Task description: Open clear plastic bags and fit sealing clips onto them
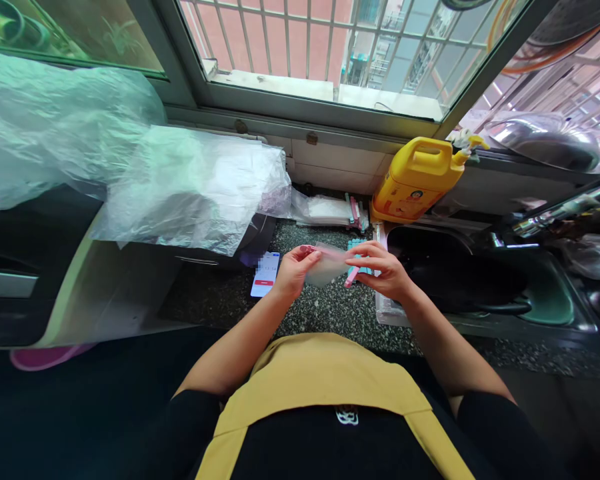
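Above the dark speckled counter, my left hand (295, 270) pinches one side of a small translucent plastic bag (325, 268) with a pink strip along its top edge. My right hand (383, 267) is closed at the bag's other side, holding a slim pink stick (351, 277) whose exact kind I cannot make out. Several mint-green sticks (357, 245) lie under and behind my right hand, partly hidden by it. Farther back rests a stack of clear bags (325, 210), with pink and mint sticks at its right end.
A phone (265, 275) lies left of my left hand. A yellow pump jug (415, 180) stands behind my right hand. On the right is a sink (555, 300) with a dark pan (460, 280). Plastic sheeting (195, 180) covers the appliance on the left.
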The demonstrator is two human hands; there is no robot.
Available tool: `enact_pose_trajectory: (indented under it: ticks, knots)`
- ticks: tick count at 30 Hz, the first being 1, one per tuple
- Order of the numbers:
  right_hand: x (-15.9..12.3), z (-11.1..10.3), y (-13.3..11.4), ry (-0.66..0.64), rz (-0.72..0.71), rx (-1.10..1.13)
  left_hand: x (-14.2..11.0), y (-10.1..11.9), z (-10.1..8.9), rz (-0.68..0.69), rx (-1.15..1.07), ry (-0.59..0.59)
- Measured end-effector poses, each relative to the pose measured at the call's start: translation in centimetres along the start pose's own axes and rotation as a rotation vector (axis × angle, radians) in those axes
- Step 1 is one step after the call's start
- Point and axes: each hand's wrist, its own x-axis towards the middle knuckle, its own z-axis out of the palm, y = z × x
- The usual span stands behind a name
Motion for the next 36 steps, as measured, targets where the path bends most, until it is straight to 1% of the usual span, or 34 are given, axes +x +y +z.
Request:
enact_pose_trajectory:
  ticks: [2, 6, 11, 13, 15, 18, 23, 28, 32, 36]
  knots:
    - [0.0, 0.1, 0.1, 0.014, -0.011, -0.004, 0.0, 0.1, 0.0, 0.002, -0.001, 0.002]
    - [0.0, 0.2, 0.3, 0.023, 0.029, -0.030, 0.0, 0.1, -0.1, -0.003, 0.017, 0.005]
    - [-0.2, 0.3, 0.4, 0.050, 0.036, -0.033, 0.1, -0.1, 0.0, -0.015, 0.020, 0.009]
    - [-0.4, 0.3, 0.4, 0.056, 0.060, -0.028, 0.1, -0.1, 0.0, -0.016, 0.018, 0.016]
    - [-0.5, 0.3, 0.5, 0.054, 0.100, 0.003, 0.2, -0.2, 0.0, -0.016, 0.016, 0.020]
    - [-0.7, 0.4, 0.7, 0.058, 0.144, 0.116, 0.2, -0.3, -0.1, -0.014, 0.009, 0.019]
    - [-0.8, 1.4, 0.7, 0.143, 0.202, 0.283, 0.0, -0.4, -0.1, -0.010, -0.019, 0.005]
    - [-1.0, 2.5, 0.9, 0.217, 0.301, 0.325, -0.1, -0.5, -0.1, 0.004, -0.014, -0.013]
    - [-1.2, 2.8, 1.1, 0.225, 0.345, 0.374, -0.1, -0.5, -0.1, 0.018, -0.011, -0.018]
    - [-1.3, 2.9, 1.2, 0.209, 0.393, 0.345, -0.2, -0.4, 0.1, 0.013, -0.007, -0.012]
